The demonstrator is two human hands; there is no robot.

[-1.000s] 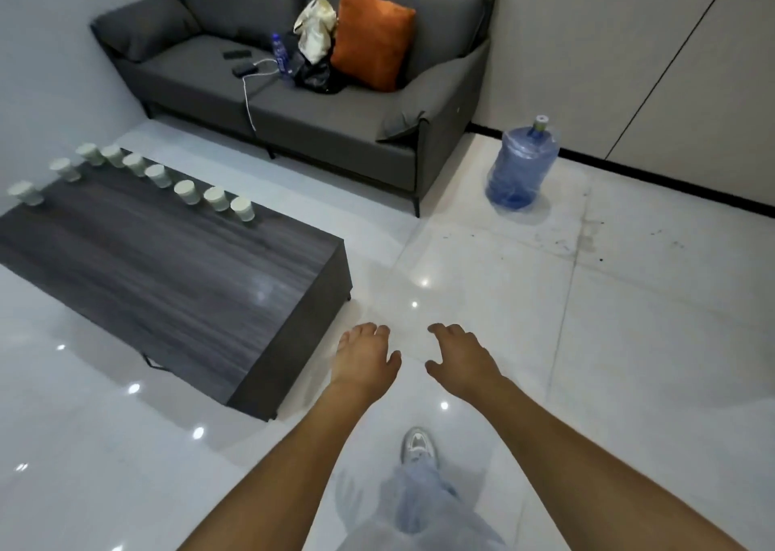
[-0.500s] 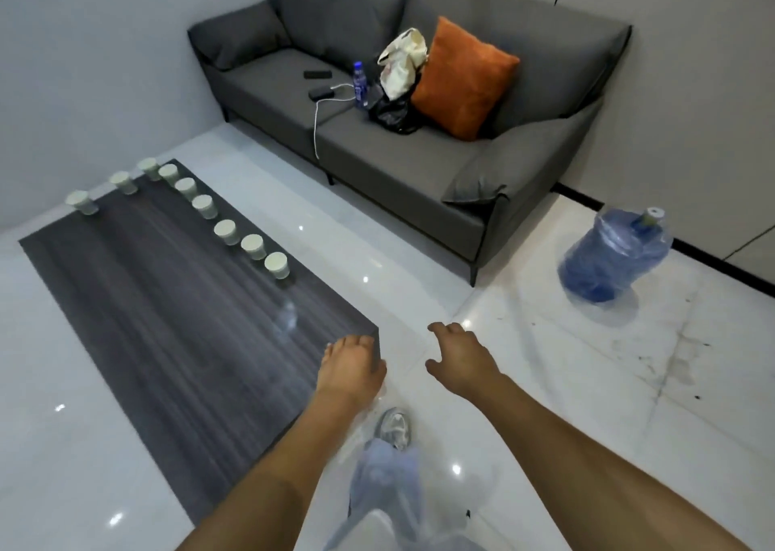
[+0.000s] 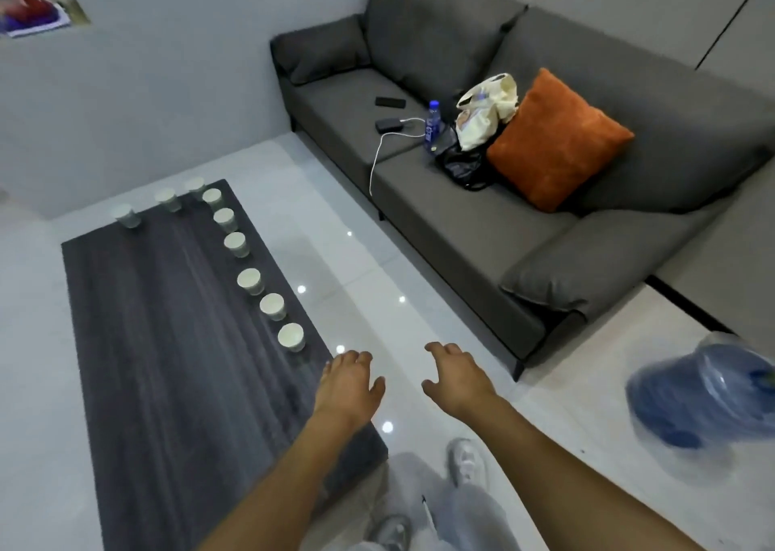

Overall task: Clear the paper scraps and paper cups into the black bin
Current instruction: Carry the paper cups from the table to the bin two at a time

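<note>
Several white paper cups stand upright along the right and far edges of a dark wood coffee table (image 3: 167,362); the nearest cup (image 3: 291,336) is close to the table's right edge. My left hand (image 3: 348,382) hovers palm down over the table's near right corner, fingers relaxed, holding nothing. My right hand (image 3: 455,376) floats over the white floor beside it, fingers loosely spread and empty. No black bin and no paper scraps are in view.
A grey sofa (image 3: 482,223) stands to the right with an orange cushion (image 3: 557,139), bags, a water bottle (image 3: 433,124) and phones on it. A blue water jug (image 3: 708,391) lies on the glossy floor at the right. My legs and shoes show at the bottom.
The view has swung left and closer: the table and cups now run lengthwise before me, and the sofa and jug have shifted right. Both hands stay empty and outstretched.
</note>
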